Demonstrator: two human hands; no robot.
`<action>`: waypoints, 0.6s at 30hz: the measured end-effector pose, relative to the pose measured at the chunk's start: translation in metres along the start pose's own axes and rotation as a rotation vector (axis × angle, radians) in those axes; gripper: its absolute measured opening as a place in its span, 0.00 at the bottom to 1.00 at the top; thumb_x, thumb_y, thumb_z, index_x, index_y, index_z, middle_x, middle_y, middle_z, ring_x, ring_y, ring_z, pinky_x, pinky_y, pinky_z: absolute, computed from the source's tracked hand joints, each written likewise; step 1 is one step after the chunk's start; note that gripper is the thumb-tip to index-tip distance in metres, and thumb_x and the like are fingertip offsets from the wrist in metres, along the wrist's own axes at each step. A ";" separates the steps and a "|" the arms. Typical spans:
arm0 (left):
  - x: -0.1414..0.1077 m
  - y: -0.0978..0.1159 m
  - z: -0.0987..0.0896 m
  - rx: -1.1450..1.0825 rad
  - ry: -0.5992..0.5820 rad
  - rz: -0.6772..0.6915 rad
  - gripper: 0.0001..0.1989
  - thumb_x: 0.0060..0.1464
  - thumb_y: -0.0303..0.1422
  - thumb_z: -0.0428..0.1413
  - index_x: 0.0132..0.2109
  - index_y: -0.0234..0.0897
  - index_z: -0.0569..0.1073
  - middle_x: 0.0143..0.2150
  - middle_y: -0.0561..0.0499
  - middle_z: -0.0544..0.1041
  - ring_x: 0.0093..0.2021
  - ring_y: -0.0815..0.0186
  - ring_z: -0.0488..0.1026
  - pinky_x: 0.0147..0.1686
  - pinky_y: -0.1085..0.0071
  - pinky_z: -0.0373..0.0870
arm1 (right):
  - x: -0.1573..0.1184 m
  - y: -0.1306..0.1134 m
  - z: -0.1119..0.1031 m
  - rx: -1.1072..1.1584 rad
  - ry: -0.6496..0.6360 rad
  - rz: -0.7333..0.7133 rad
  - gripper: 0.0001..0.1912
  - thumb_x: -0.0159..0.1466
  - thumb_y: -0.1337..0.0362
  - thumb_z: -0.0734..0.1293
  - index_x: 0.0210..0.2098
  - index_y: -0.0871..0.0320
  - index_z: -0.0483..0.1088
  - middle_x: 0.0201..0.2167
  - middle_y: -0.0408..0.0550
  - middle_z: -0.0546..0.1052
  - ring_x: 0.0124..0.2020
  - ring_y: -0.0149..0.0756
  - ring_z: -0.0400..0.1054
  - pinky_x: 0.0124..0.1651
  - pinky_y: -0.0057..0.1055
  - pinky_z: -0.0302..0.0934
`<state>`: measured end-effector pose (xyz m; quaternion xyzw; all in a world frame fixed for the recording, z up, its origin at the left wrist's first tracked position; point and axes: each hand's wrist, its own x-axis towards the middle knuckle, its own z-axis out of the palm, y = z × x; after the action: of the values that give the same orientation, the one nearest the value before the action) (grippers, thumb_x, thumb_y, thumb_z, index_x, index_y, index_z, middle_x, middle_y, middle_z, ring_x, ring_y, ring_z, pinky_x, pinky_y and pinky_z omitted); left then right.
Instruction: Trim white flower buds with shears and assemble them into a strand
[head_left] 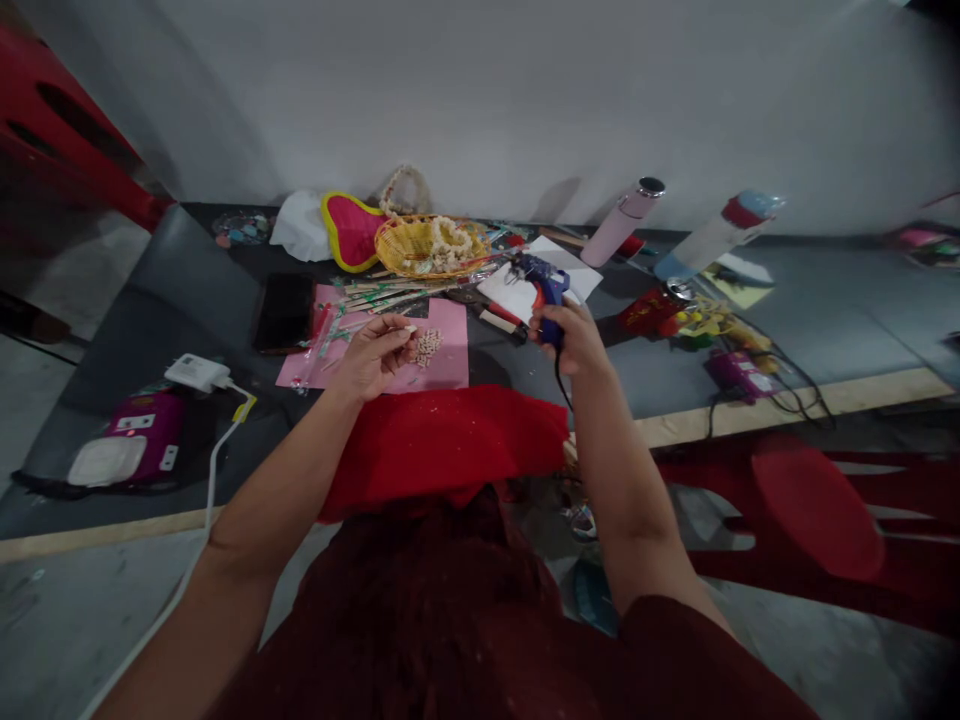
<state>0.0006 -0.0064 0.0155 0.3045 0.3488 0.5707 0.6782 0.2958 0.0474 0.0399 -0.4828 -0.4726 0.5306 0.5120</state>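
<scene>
My left hand [373, 358] is over pink paper [450, 372], its thumb and fingers pinched on a small whitish piece [410, 329] too tiny to name surely. Right beside those fingertips lies a heap of small pale bead-like pieces [430, 347] on the paper. My right hand [574, 338] is wrapped round the handle of a blue glue gun [553, 288], which has an orange-red trigger. The gun's nozzle points left, above a white sheet [517, 295], and its black cord hangs down below my hand.
Behind the paper stands a yellow wicker basket [397, 245] holding pale strung pieces. Thin sticks [382, 296] and pliers lie before it. A phone [285, 314] and a purple power block [146, 440] are at left; a red can [649, 310] and pink flask [624, 220] at right.
</scene>
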 end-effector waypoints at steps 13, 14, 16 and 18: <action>0.004 0.002 0.000 0.033 0.049 0.058 0.12 0.42 0.29 0.66 0.36 0.37 0.74 0.31 0.54 0.79 0.25 0.77 0.72 0.27 0.80 0.71 | -0.037 0.033 0.068 0.109 -0.452 -0.105 0.10 0.61 0.57 0.66 0.38 0.55 0.68 0.36 0.46 0.73 0.26 0.27 0.62 0.26 0.28 0.61; 0.005 0.002 0.000 0.043 0.055 0.061 0.12 0.43 0.29 0.66 0.37 0.37 0.75 0.31 0.54 0.79 0.25 0.77 0.72 0.27 0.80 0.71 | -0.038 0.035 0.068 0.122 -0.468 -0.094 0.10 0.61 0.56 0.66 0.38 0.55 0.67 0.36 0.46 0.73 0.26 0.27 0.62 0.26 0.28 0.61; 0.006 0.001 -0.001 0.055 0.067 0.060 0.12 0.44 0.29 0.65 0.39 0.37 0.75 0.32 0.54 0.79 0.25 0.77 0.72 0.28 0.80 0.71 | -0.040 0.037 0.067 0.132 -0.493 -0.075 0.12 0.61 0.55 0.67 0.39 0.55 0.67 0.38 0.46 0.73 0.26 0.26 0.62 0.27 0.28 0.61; 0.007 0.001 -0.001 0.059 0.080 0.056 0.12 0.45 0.29 0.64 0.39 0.37 0.76 0.32 0.54 0.78 0.26 0.77 0.72 0.29 0.80 0.71 | -0.041 0.038 0.067 0.127 -0.503 -0.065 0.14 0.61 0.53 0.67 0.40 0.54 0.66 0.39 0.46 0.73 0.27 0.26 0.62 0.28 0.27 0.61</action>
<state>-0.0002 0.0004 0.0147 0.3108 0.3835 0.5905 0.6384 0.2260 0.0045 0.0095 -0.2868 -0.5660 0.6459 0.4245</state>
